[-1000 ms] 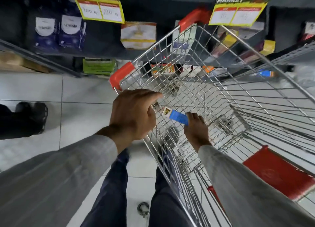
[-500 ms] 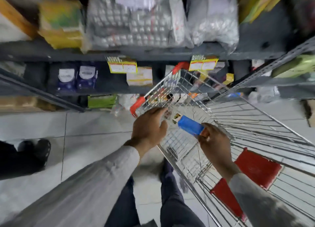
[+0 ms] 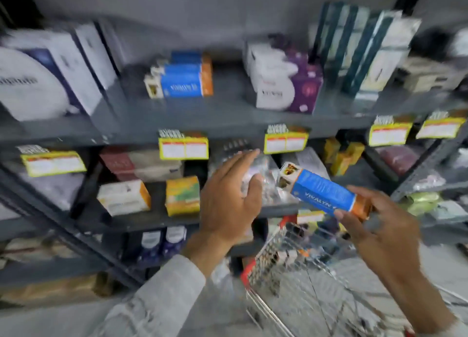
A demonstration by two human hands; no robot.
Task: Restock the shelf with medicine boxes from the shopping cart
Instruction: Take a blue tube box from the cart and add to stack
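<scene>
My right hand [image 3: 377,225] grips a long blue, white and orange medicine box [image 3: 321,191] by its orange end, held tilted above the wire shopping cart [image 3: 291,265]. My left hand [image 3: 228,197] is raised beside it with fingers spread, holding nothing, in front of the middle shelf. A stack of matching blue and orange boxes [image 3: 182,79] lies on the upper grey shelf [image 3: 202,120]. Small boxes remain at the far end of the cart's basket.
The grey shelving holds purple and white boxes [image 3: 286,83], large white cartons [image 3: 43,81], yellow boxes [image 3: 182,196] and plastic-wrapped blister packs [image 3: 266,179]. Yellow price tags [image 3: 183,146] hang on the shelf edges. The view is motion-blurred.
The view has swung up from the cart to the shelves. My right hand lifted the blue box out of the cart, and my left hand left the cart's rim and rose.
</scene>
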